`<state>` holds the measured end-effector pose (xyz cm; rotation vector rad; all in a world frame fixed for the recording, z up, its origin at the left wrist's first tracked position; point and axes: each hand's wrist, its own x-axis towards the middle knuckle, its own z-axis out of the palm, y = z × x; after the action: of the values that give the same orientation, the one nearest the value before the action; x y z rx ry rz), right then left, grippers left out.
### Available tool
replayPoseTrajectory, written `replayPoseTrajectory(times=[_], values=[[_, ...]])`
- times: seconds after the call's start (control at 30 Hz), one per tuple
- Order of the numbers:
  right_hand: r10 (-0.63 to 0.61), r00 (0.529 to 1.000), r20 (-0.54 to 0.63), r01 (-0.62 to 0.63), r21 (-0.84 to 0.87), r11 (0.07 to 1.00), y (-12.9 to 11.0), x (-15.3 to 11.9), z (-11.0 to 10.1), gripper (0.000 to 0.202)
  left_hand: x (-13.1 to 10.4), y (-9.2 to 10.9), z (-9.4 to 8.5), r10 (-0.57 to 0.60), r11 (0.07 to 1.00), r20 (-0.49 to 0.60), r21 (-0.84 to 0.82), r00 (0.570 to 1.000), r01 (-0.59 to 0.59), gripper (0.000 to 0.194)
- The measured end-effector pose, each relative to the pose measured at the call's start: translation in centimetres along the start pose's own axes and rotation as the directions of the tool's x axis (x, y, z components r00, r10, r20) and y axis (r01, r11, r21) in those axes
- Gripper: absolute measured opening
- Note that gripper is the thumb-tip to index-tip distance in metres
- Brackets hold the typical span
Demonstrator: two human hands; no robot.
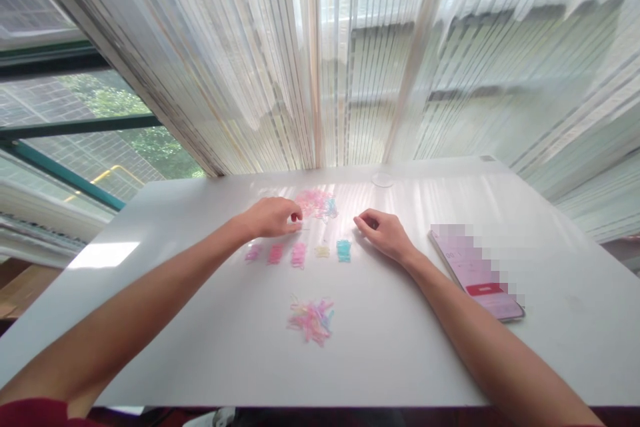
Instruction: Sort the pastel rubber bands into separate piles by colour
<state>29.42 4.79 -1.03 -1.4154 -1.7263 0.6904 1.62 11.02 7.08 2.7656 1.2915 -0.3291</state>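
Note:
My left hand (274, 216) is over the table, at the left edge of a loose heap of small pink, clear and blue pieces (316, 204). Its fingers curl toward the thumb, and anything between them is too small to make out. My right hand (383, 232) is to the right of the heap, fingers curled in a pinch whose contents I cannot see. Below the hands runs a row of small sorted groups: purple (253, 252), red-pink (275, 253), pink (299, 255), pale yellow (323, 251) and teal (344, 250). Nearer me lies a mixed pile of thin coloured strips (313, 321).
A phone (480, 280), partly pixelated, lies on the white table (225, 347) beside my right forearm. Near the far edge is a clear round object (383, 180). Sheer striped curtains (280, 67) hang behind the table, with a window (100, 113) at left.

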Motion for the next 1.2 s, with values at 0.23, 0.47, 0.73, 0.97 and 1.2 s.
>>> replayPoseTrajectory(times=[0.23,0.47,0.73,0.97,1.2], values=[[-0.007,1.0,-0.001,0.007,-0.012,1.0,-0.1,0.0,0.0,0.032,0.7,1.6,1.5,0.053,0.995,-0.033,0.09,0.998,-0.05,0.021],[-0.008,1.0,0.004,0.008,-0.017,1.0,0.0,0.0,0.0,0.033,1.6,0.7,1.6,0.08,0.996,-0.094,0.055,0.992,-0.075,0.017],[0.002,1.0,0.013,-0.002,-0.014,1.0,-0.1,0.0,-0.1,0.034,1.4,-0.5,0.5,0.046,0.98,-0.16,-0.183,0.986,-0.075,0.013],[-0.002,1.0,0.011,0.003,-0.03,1.0,-0.1,0.0,-0.1,0.034,0.7,-2.7,-1.5,-0.085,0.865,-0.132,-0.502,0.988,0.007,0.024],[-0.001,1.0,0.007,0.001,-0.051,0.999,0.1,0.0,0.0,0.035,-0.9,-2.9,-2.0,-0.057,0.687,-0.062,-0.727,0.996,-0.006,0.022]])
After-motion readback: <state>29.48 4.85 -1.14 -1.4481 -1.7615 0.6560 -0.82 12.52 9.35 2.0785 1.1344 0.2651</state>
